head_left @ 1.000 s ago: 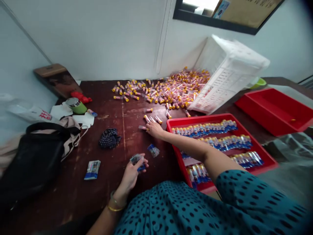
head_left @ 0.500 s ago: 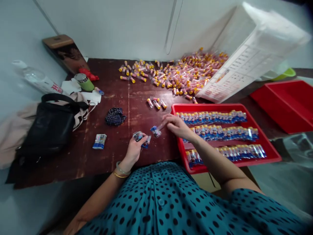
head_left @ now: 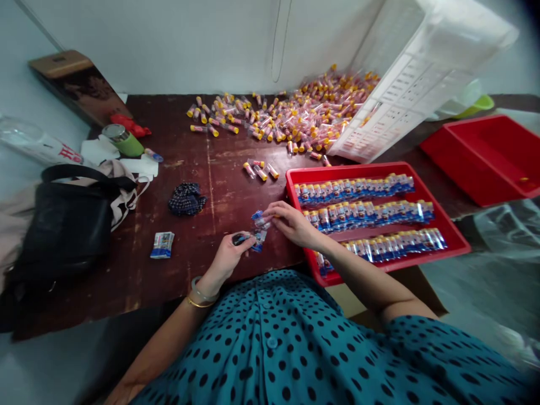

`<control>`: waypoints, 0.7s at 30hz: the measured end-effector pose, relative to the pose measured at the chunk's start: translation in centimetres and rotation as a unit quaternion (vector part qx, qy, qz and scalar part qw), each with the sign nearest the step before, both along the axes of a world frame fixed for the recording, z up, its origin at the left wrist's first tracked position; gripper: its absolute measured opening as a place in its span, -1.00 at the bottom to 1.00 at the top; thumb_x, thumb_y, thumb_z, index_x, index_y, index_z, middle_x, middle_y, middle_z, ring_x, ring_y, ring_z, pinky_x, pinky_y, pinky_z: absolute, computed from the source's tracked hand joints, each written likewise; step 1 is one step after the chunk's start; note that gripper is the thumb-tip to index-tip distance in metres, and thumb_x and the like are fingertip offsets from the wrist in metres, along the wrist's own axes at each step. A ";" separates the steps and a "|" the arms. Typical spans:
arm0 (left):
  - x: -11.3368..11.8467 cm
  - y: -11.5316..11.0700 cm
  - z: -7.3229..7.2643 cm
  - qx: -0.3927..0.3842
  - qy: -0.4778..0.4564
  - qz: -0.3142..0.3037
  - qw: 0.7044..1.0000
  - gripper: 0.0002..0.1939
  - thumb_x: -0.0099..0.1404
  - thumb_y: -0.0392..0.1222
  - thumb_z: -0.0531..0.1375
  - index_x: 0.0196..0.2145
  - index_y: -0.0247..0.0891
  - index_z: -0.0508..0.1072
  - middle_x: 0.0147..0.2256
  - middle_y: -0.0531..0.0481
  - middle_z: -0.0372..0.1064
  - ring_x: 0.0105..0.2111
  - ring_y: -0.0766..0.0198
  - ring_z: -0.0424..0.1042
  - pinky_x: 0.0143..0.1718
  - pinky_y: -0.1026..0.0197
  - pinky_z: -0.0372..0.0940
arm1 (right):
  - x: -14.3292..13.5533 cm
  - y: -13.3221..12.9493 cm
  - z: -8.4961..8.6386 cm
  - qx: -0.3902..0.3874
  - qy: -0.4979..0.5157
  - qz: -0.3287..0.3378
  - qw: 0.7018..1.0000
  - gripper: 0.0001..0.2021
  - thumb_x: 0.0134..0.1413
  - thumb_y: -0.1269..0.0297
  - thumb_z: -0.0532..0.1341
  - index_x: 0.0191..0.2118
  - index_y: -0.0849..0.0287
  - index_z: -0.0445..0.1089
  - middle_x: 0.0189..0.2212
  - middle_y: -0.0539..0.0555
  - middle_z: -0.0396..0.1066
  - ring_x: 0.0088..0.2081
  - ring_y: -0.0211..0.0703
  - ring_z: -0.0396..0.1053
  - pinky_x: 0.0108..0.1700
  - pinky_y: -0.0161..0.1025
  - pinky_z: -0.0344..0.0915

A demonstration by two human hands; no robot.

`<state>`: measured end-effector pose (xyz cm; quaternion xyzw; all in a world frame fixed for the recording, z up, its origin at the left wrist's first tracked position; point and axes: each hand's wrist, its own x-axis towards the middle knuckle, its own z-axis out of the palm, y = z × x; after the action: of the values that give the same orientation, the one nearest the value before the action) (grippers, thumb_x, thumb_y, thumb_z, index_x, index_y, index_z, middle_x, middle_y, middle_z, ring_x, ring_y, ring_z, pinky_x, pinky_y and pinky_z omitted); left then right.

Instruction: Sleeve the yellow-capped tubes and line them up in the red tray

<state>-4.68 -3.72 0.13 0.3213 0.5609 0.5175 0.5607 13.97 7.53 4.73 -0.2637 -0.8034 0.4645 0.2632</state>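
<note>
A: What do the hands hold?
B: The left hand [head_left: 233, 252] is closed, thumb uppermost, on small blue-printed wrappers [head_left: 259, 241] above the worktop [head_left: 219, 197]. The right hand [head_left: 291, 224] pinches a blue-and-clear packet [head_left: 259, 219] between its fingertips, just beyond the wrappers; whether the 2 touch cannot be told.

A: What lies beyond them?
B: A group of 4 loose yellow-capped tubes [head_left: 260, 173] and, against the wall, a large heap of similar tubes [head_left: 295, 115]. A white perforated crate [head_left: 392, 107] stands tilted at the heap's right end.

A: And to the right?
B: A red tray [head_left: 458, 247], in which filled packets [head_left: 358, 211] lie in rows, the right forearm passing over its near-left part. Farther right is 1 deeper red bin [head_left: 481, 163].

A: And to the left?
B: A stack of blue-and-white wrappers [head_left: 162, 245], a dark checked cloth item [head_left: 187, 198], a black bag [head_left: 67, 219], a green lidded container [head_left: 123, 140] beside a red item [head_left: 130, 124], and a clear bottle [head_left: 37, 140].
</note>
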 end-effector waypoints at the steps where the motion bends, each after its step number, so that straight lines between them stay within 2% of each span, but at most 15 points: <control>1: 0.0 0.0 -0.2 -0.002 -0.002 0.001 1.000 -0.75 0.02 -0.07 0.43 -0.57 -0.29 0.51 -0.59 0.07 0.39 -0.59 0.37 0.27 -0.53 0.29 0.17 | 0.4 0.3 0.1 -0.032 0.017 -0.020 0.999 -0.78 0.30 0.26 0.13 -0.01 0.14 0.40 -0.09 0.14 0.40 -0.03 -0.13 0.39 0.05 -0.16 0.33; 4: 0.0 0.0 -0.4 -0.031 -0.037 0.004 0.999 -0.73 -0.07 -0.08 0.47 -0.53 -0.29 0.53 -0.56 0.06 0.43 -0.58 0.36 0.29 -0.53 0.29 0.17 | 1.6 1.1 0.3 -0.162 0.068 -0.061 0.983 -0.72 0.25 0.13 0.20 0.01 0.12 0.33 -0.21 0.06 0.48 -0.21 -0.20 0.45 -0.18 -0.27 0.39; 6: 0.1 0.0 -0.4 -0.050 -0.057 -0.001 0.997 -0.70 -0.13 -0.10 0.49 -0.53 -0.28 0.51 -0.57 0.08 0.41 -0.59 0.36 0.30 -0.54 0.29 0.17 | 2.3 1.5 0.4 -0.228 0.094 -0.055 0.968 -0.70 0.20 0.08 0.25 -0.05 0.14 0.34 -0.29 0.03 0.49 -0.33 -0.25 0.43 -0.31 -0.33 0.37; 8: 0.1 0.0 -0.1 -0.060 -0.062 -0.012 0.996 -0.70 -0.16 -0.12 0.50 -0.56 -0.28 0.48 -0.60 0.10 0.37 -0.59 0.36 0.28 -0.54 0.28 0.16 | 2.8 1.6 0.7 -0.263 0.108 -0.043 0.958 -0.69 0.16 0.08 0.29 -0.08 0.15 0.36 -0.30 0.02 0.48 -0.37 -0.29 0.42 -0.34 -0.35 0.37; 13: 0.3 0.3 0.2 -0.042 -0.031 -0.029 0.998 -0.73 -0.15 -0.18 0.49 -0.59 -0.28 0.47 -0.59 0.10 0.35 -0.57 0.37 0.26 -0.48 0.28 0.16 | 2.7 1.3 1.2 -0.317 0.131 -0.029 0.939 -0.70 0.15 0.09 0.31 -0.07 0.13 0.38 -0.23 0.01 0.47 -0.37 -0.33 0.41 -0.31 -0.36 0.39; 16: 0.2 0.4 0.3 -0.028 -0.015 -0.045 0.998 -0.75 -0.12 -0.18 0.48 -0.59 -0.28 0.47 -0.59 0.10 0.34 -0.56 0.36 0.25 -0.45 0.27 0.16 | 2.2 1.2 1.4 -0.335 0.142 0.005 0.932 -0.72 0.17 0.11 0.30 -0.07 0.13 0.39 -0.20 0.02 0.48 -0.37 -0.35 0.41 -0.31 -0.36 0.40; 19: 0.1 0.4 0.4 -0.021 -0.011 -0.063 0.998 -0.76 -0.09 -0.17 0.47 -0.57 -0.28 0.49 -0.58 0.09 0.34 -0.53 0.34 0.25 -0.43 0.26 0.16 | 1.6 1.2 1.6 -0.318 0.124 0.039 0.939 -0.74 0.20 0.13 0.29 -0.07 0.14 0.40 -0.22 0.02 0.48 -0.35 -0.33 0.42 -0.28 -0.36 0.40; 21: 0.0 0.5 0.7 -0.015 -0.007 -0.070 0.997 -0.76 -0.08 -0.18 0.47 -0.57 -0.28 0.48 -0.56 0.09 0.35 -0.50 0.34 0.26 -0.39 0.27 0.16 | 1.5 1.1 1.6 -0.287 0.103 0.050 0.951 -0.75 0.20 0.14 0.28 -0.08 0.17 0.42 -0.24 0.03 0.49 -0.28 -0.30 0.44 -0.19 -0.33 0.41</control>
<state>-4.64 -3.25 0.80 0.3478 0.5407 0.4708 0.6041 15.42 8.65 6.37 -0.2386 -0.6171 0.7124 0.2340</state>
